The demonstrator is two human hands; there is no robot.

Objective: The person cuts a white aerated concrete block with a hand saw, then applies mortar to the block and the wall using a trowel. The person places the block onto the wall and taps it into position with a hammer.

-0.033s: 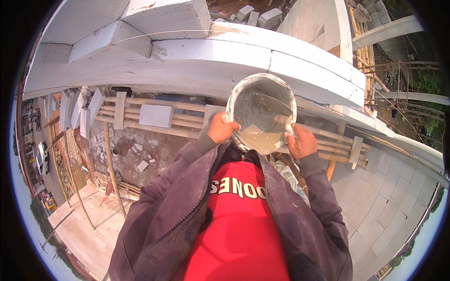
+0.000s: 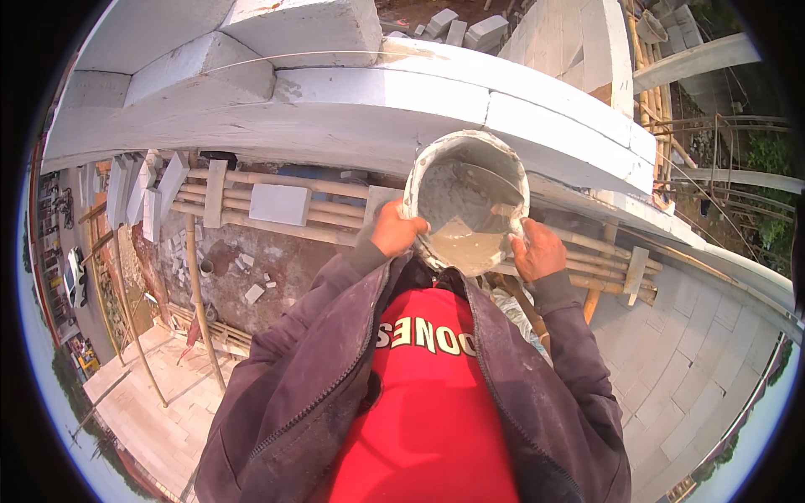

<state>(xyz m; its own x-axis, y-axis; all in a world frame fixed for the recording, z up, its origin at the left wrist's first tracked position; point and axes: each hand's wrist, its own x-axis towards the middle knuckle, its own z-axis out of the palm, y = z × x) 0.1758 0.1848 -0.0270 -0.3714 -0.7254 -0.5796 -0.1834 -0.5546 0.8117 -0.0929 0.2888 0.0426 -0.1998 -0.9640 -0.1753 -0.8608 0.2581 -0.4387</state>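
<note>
A round bucket, its rim crusted with dried grey mortar, is held in front of my chest. Wet grey mortar lies inside it, pooled toward the side nearest me. My left hand grips the rim on the left, thumb over the edge. On the right my right hand is closed on the rim too. Just beyond the bucket runs a wall of white blocks, and the bucket's far rim overlaps its face in view. I cannot tell whether they touch.
Bamboo scaffold poles run between me and the wall, with a white block lying on them. Several blocks stand at the left. A string stretches along the wall. Broken block pieces litter the ground far below.
</note>
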